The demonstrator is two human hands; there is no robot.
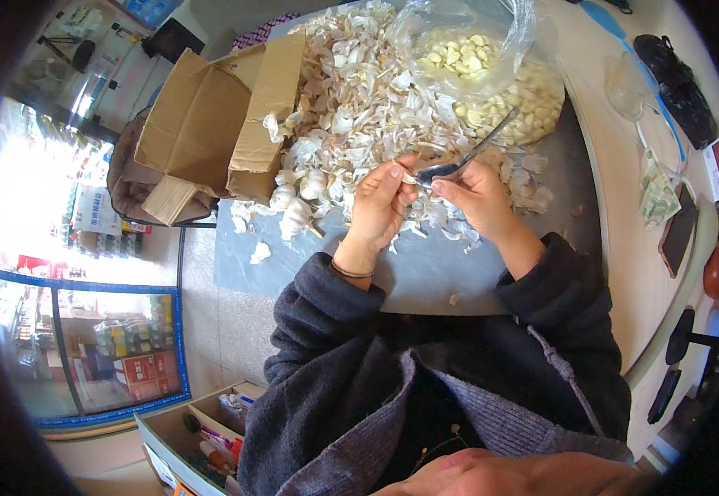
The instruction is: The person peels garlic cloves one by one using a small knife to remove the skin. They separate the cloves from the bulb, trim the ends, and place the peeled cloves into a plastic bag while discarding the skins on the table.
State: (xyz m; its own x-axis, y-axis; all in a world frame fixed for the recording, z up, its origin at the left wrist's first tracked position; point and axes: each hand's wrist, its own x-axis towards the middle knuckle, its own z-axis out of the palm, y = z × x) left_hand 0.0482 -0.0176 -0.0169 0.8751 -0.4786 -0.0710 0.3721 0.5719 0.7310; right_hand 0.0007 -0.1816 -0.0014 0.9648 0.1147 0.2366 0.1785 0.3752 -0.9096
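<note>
Between the fingertips of my left hand (379, 201) is a small garlic clove (408, 178), partly covered by the fingers. My right hand (482, 197) grips a metal spoon (443, 170); its bowl end is against the clove and its handle points up and away to the right. Both hands are over a large heap of papery garlic skins (359, 111) on a grey tabletop (273, 260). Several whole garlic bulbs (297, 217) lie left of my left hand. Beyond my right hand, a clear plastic bag (520, 102) holds many peeled cloves (462, 56).
An open cardboard box (195, 118) stands at the left edge of the heap. On the pale counter (613, 186) to the right lie a black plastic bag (675, 90), banknotes (658, 189) and a phone (679, 232). An open drawer (204, 434) with small items is at lower left, near a glass display case (111, 353).
</note>
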